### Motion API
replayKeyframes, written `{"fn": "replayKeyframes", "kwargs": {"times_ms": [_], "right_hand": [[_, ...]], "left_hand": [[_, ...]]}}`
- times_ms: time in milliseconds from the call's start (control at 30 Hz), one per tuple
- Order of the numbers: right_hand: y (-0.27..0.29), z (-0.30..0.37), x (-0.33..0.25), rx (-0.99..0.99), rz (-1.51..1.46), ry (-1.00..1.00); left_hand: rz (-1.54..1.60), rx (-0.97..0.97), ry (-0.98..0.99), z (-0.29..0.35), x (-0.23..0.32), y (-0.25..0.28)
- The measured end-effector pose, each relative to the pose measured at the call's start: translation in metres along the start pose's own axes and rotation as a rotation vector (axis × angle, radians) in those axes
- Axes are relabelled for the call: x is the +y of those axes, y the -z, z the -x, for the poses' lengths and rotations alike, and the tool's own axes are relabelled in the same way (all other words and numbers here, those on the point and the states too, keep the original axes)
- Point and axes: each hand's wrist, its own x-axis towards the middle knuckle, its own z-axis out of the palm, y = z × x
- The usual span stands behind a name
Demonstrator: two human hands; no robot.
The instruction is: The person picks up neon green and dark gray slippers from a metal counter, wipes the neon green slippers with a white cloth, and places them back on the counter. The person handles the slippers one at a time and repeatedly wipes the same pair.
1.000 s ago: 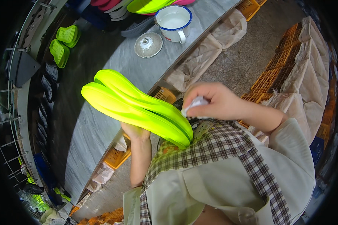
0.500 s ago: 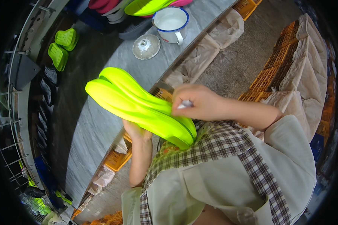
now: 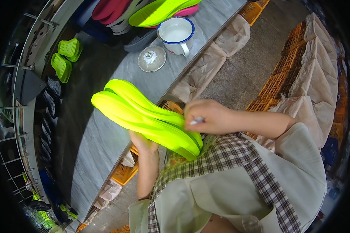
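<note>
A pair of neon yellow-green shoe soles (image 3: pixel 144 119), pressed side by side, is held tilted before my apron, above the table's near edge. Beneath them my left hand (image 3: pixel 143 143) carries their weight; its fingers are mostly hidden behind the soles. My right hand (image 3: pixel 207 116) is closed at their near right end, slightly blurred, around a small whitish object (image 3: pixel 197 120) whose kind I cannot make out. Whether that object touches the soles is hidden.
On the curved grey table (image 3: pixel 93 155) stand a white enamel mug (image 3: pixel 177 33) with blue rim and a round lid (image 3: pixel 152 59). Stacked coloured soles (image 3: pixel 155 12) lie beyond. Green soles (image 3: pixel 61 66) and dark ones (image 3: pixel 49 101) line the left. Cloth-lined orange crates (image 3: pixel 272 83) stand right.
The table and its things sit slightly lower in the picture. My right hand has shifted slightly right and down, still closed. My left hand keeps holding the soles.
</note>
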Motion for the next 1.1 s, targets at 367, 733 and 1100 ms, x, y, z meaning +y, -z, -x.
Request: {"fn": "replayKeyframes", "kwargs": {"times_ms": [367, 733, 1100], "right_hand": [[0.002, -0.042, 0.005, 0.281, -0.020, 0.003], [-0.002, -0.141, 0.065, 0.371, -0.258, -0.126], [0.030, -0.106, 0.051, 0.654, 0.511, 0.245]], "left_hand": [[0.077, -0.153, -0.006, -0.007, 0.003, 0.010], [0.293, -0.278, -0.170, -0.003, 0.024, 0.025], [0.293, -0.279, -0.272, -0.008, 0.043, 0.065]]}}
